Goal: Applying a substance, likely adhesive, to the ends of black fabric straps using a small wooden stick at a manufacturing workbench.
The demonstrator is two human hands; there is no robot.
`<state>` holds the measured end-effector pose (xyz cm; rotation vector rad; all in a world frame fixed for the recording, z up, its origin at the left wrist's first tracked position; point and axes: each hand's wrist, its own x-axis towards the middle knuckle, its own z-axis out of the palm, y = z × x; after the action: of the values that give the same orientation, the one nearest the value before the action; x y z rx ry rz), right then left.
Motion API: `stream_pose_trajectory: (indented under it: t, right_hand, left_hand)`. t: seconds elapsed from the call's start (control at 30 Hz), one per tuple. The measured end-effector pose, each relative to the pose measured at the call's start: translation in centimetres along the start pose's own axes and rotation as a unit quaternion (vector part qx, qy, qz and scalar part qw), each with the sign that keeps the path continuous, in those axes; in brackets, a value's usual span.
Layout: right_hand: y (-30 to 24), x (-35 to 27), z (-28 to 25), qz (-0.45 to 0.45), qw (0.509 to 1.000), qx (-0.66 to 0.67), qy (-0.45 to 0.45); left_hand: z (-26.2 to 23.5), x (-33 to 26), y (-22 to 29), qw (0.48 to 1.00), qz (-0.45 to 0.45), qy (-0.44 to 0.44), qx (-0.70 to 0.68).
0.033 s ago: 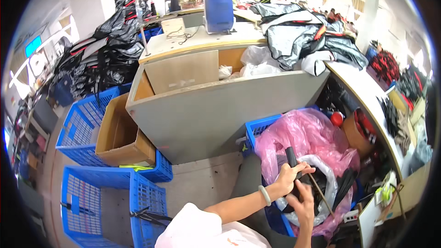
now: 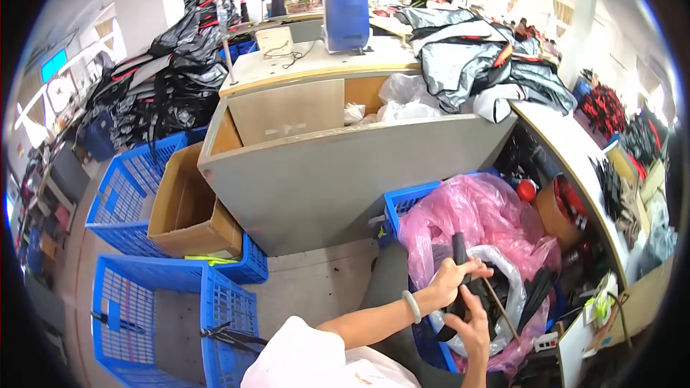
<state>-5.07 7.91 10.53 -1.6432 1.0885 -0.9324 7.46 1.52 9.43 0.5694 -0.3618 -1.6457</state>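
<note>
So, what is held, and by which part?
The left grip holds a black rod-like piece near its upper end; for the right grip, it cannot be told.

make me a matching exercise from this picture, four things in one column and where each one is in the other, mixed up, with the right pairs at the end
Things
1. black tube
2. pink plastic sheet
3. cardboard box
4. pale bracelet

Places
A. beside the left end of the gray panel
B. gripped in the left hand
C. around the left wrist
D. bunched up in a blue crate

Right pairs
1-B
2-D
3-A
4-C
</note>
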Motion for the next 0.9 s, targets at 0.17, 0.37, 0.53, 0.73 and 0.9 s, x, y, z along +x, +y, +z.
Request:
stream_pose_trajectory:
  t: [0.17,0.37,0.53,0.73,0.9]
  right_hand:
    - [-0.8,3.2,0.8,-0.02,0.959,-0.284,0.002]
    - [-1.3,2.3,3.7,-0.141,0.956,-0.204,0.158]
    - [0.0,3.1,2.0,-0.115,0.977,-0.176,0.043]
    - [-2.7,2.5,2.3,-0.118,0.963,-0.243,0.014]
    - [-0.4,2.4,1.3,-0.088,0.971,-0.222,-0.01]
  left_hand:
    - [0.8,-0.5,-1.5,0.993,-0.055,0.044,-0.09]
    - [-0.2,1.4,1.3,0.982,-0.034,0.102,-0.154]
    - [-0.2,-0.1,0.3,0.996,-0.062,-0.001,-0.06]
    - [0.0,0.4,2.5,0.991,-0.055,-0.012,-0.119]
    - [0.4,-0.7,2.8,0.995,-0.035,-0.091,-0.009]
